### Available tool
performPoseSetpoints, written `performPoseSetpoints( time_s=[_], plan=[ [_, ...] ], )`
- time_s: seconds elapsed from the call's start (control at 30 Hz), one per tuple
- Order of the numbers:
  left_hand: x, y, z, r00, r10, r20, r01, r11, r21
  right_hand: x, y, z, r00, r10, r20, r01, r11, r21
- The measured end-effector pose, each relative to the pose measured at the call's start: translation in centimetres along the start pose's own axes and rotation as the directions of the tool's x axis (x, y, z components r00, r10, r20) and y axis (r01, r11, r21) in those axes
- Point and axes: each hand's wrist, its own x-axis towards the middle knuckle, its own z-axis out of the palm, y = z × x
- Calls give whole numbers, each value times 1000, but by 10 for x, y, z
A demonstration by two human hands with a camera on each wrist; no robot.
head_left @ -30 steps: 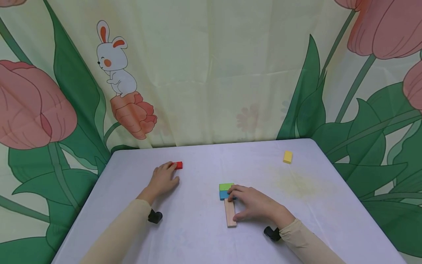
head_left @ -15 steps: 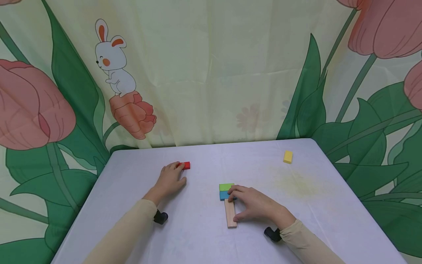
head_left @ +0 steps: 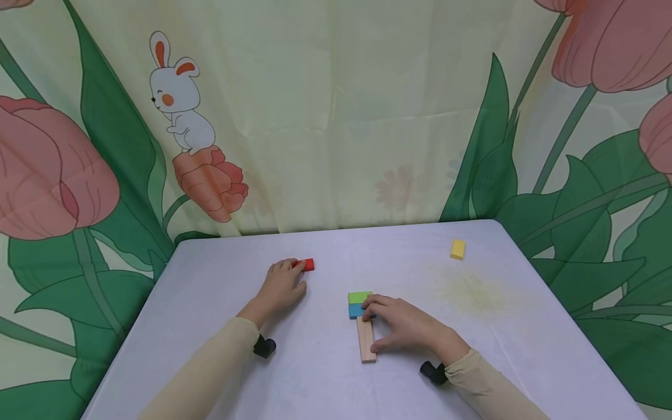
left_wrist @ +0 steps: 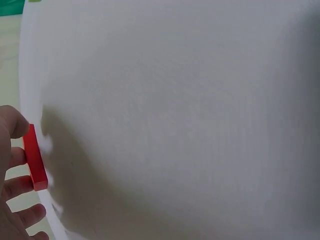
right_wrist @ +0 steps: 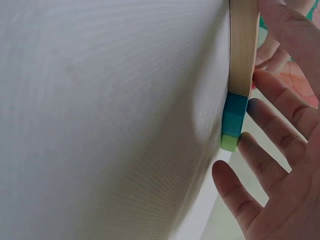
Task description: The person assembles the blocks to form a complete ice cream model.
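Observation:
The fingertips of my left hand (head_left: pixel 283 289) rest on a red block (head_left: pixel 309 265) at the left back of the table and cover its left part. Its thumb stands apart from the block in the head view. The left wrist view shows the red block (left_wrist: pixel 35 160) alongside the fingertips. My right hand (head_left: pixel 409 324) lies over a short row: a green block (head_left: pixel 359 297), a blue block (head_left: pixel 355 311) and a plain wooden block (head_left: pixel 366 341). Its fingers touch the blue block; its thumb touches the wooden block's right side. The right fingers are spread and relaxed.
A yellow block (head_left: pixel 458 249) lies at the back right of the white-covered table (head_left: pixel 325 385). Behind the table hangs a curtain (head_left: pixel 336 116) printed with tulips and a rabbit. Each wrist carries a small black camera.
My left hand has slid to the right along the table, and the red block has moved with it. The right hand and the row of blocks have stayed put.

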Motion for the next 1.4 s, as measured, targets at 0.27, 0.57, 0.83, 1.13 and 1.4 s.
performPoseSetpoints(
  time_s=[0.27, 0.57, 0.83, 1.13, 1.4],
  plan=[
    [2, 14, 2, 1000, 22, -6, -22, 1000, 1, 0, -3, -1, 1000, 25, 5, -25, 1000, 11],
    [3, 29, 6, 999, 43, 4, -43, 999, 8, 0, -4, -2, 999, 47, 26, -47, 999, 6],
    [9, 39, 13, 998, 55, 18, -55, 998, 24, 0, -3, -1, 998, 61, 30, -61, 998, 11],
    [15, 54, 17, 996, 85, 14, -86, 995, 46, 0, -1, -1, 998, 60, 29, -61, 998, 28],
    [18, 66, 20, 995, 88, 44, -90, 995, 38, 0, -1, -1, 998, 58, 30, -59, 997, 51]
  ],
)
